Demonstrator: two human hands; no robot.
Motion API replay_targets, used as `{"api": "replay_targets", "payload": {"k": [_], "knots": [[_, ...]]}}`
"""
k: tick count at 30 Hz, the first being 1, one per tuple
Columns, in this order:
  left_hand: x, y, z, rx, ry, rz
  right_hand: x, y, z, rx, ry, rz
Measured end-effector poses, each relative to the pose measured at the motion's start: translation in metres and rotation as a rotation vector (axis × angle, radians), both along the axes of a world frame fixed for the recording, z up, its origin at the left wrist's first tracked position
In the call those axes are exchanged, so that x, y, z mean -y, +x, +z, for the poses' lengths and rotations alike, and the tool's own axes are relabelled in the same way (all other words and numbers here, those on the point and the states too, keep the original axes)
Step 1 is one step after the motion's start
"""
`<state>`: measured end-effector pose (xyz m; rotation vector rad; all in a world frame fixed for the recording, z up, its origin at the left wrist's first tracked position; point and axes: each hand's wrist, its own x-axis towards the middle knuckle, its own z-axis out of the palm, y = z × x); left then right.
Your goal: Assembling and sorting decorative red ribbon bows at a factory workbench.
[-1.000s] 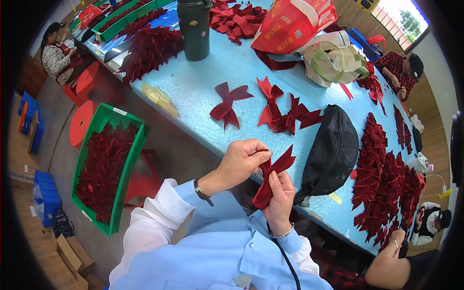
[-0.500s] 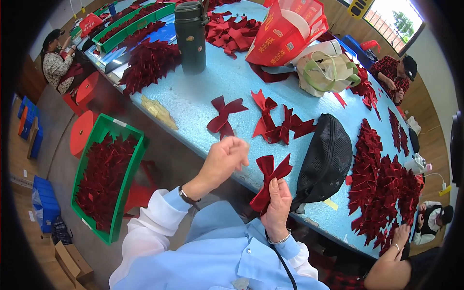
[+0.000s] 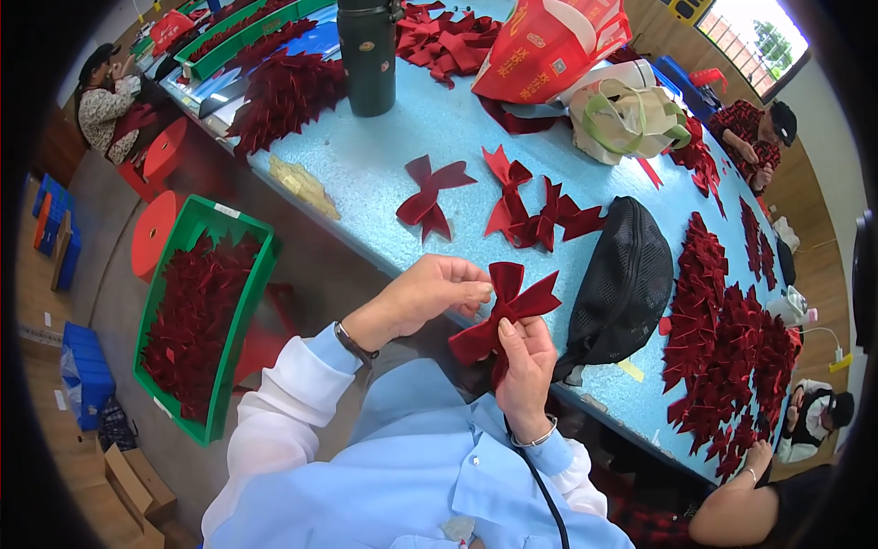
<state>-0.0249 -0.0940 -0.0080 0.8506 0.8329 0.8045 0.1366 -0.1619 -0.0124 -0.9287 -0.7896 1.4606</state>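
A dark red velvet bow is held up in front of me, its loops and tails spread. My right hand pinches it at the centre, thumb on top. Beside the bow's upper left loop is my left hand, thumb and forefinger pressed together; what they hold, if anything, is too small to make out. On the blue table beyond my hands lie a single bow, a brighter red bow and further dark red bows touching it.
A black mesh pouch lies right of my hands, with heaped bows beyond it. A green crate of bows stands at left. Farther back are a dark flask, a red bag and a cloth bag. A co-worker's arm reaches in at lower right.
My left hand has moved right, from apart to right beside the bow. The bow has turned and its lower left loop spreads out more. The view has shifted slightly.
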Motion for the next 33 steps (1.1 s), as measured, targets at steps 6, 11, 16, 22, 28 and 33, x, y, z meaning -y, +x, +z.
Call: {"api": "replay_targets", "payload": {"k": [6,11,16,22,28,33], "knots": [[0.0,-0.005,0.002,-0.048,0.005,-0.042,0.004,-0.006,-0.004,0.011,0.007,0.001],[-0.003,-0.004,0.003,-0.015,0.038,-0.093,0.005,-0.007,-0.003,-0.018,-0.01,-0.002],[-0.006,0.0,0.005,-0.036,0.061,-0.101,0.0,-0.003,0.004,-0.076,-0.053,0.031],[-0.006,0.008,0.005,-0.048,0.048,-0.062,-0.007,-0.001,0.001,-0.084,-0.07,0.042],[-0.005,0.014,-0.001,0.03,0.025,0.019,-0.011,0.002,-0.005,-0.101,-0.043,0.039],[-0.005,0.021,-0.003,0.075,-0.012,0.055,-0.013,0.005,-0.007,-0.112,-0.06,0.02]]}}
